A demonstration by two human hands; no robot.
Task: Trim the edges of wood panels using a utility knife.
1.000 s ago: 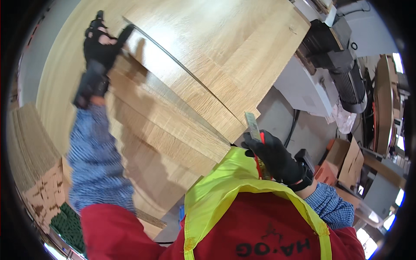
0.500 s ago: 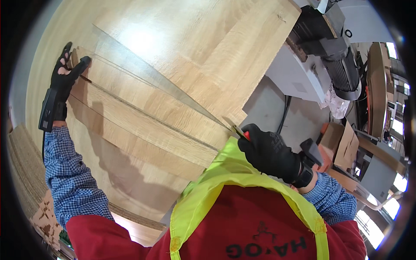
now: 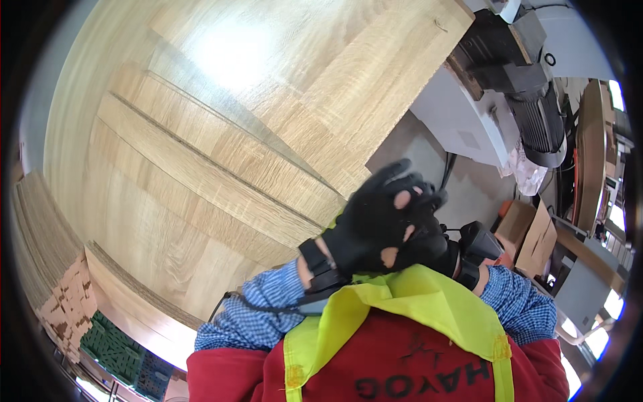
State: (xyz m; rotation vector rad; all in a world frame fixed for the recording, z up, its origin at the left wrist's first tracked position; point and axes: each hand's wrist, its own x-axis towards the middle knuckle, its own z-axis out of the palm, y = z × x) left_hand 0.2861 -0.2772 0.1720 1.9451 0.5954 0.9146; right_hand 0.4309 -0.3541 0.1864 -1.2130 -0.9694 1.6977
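My left hand (image 3: 368, 231), in a black glove with skin showing through several holes, lies against my right hand in front of my chest. Its fingers bend over the other hand around something I cannot make out. Mostly covered by it, my right hand (image 3: 439, 253) wears a black glove too; its fingers are hidden. Left of the hands, a narrow wood-grain strip (image 3: 201, 167) lies on a larger wood-grain board (image 3: 161, 248). Beside it on the far side is another wood-grain strip (image 3: 221, 130). Their right ends come close to my left hand.
A black motor (image 3: 536, 120) on a pale machine housing (image 3: 462, 120) stands at the right. Cardboard boxes (image 3: 526, 234) sit below it. Stacked boards (image 3: 43, 234) stand at the left, near a green plastic pallet (image 3: 110, 342). Grey floor (image 3: 472, 184) shows beyond my hands.
My left hand has left the far left end of the strips and come across to my right hand. The red-handled tool seen in my right hand is now hidden.
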